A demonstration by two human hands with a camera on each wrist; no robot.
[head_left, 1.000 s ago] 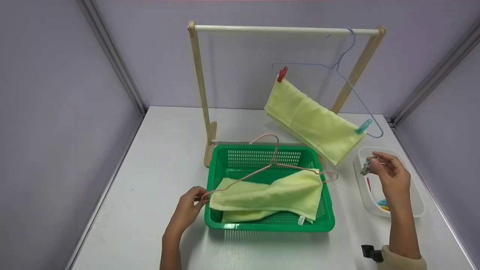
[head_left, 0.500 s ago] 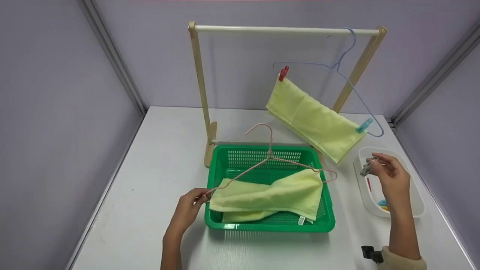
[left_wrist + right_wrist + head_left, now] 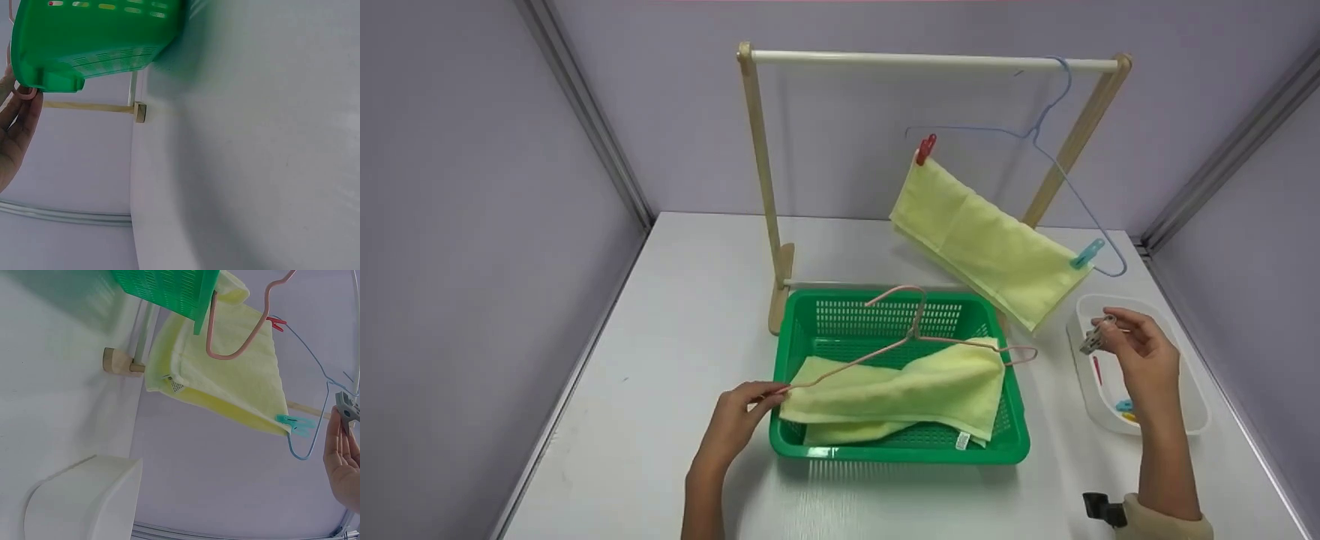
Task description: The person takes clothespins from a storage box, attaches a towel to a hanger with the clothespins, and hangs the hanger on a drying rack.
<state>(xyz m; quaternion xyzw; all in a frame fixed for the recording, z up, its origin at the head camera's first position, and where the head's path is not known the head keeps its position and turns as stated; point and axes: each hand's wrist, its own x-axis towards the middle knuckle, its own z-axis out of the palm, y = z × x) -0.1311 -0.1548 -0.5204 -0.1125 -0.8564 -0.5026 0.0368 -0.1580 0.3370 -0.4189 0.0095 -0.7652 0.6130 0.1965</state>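
Note:
A pink wire hanger (image 3: 851, 363) lies across the green basket (image 3: 1023, 442), over a yellow towel (image 3: 885, 390). My left hand (image 3: 735, 420) pinches the hanger's left end beside the basket's left rim; the left wrist view shows the hanger's pink loop (image 3: 25, 94) between the fingers. My right hand (image 3: 1147, 356) pinches a grey clothespin (image 3: 1096, 335) above the white bin (image 3: 1081, 375). In the right wrist view, the grey clothespin (image 3: 347, 408) sits at the fingertips. The hanger's right end sticks out past the basket, near the towel's upper right corner.
A wooden rack with a white rod (image 3: 885, 58) stands behind. From it a blue hanger (image 3: 1069, 180) hangs tilted, bearing another yellow towel (image 3: 986, 240) with a red clothespin (image 3: 925, 149) and a blue clothespin (image 3: 1087, 253). Several clothespins lie in the white bin.
The pink hanger's hook rose, then tipped back down lower and slightly right. My left fingers moved a little right over the basket rim with its end. The right hand barely moved.

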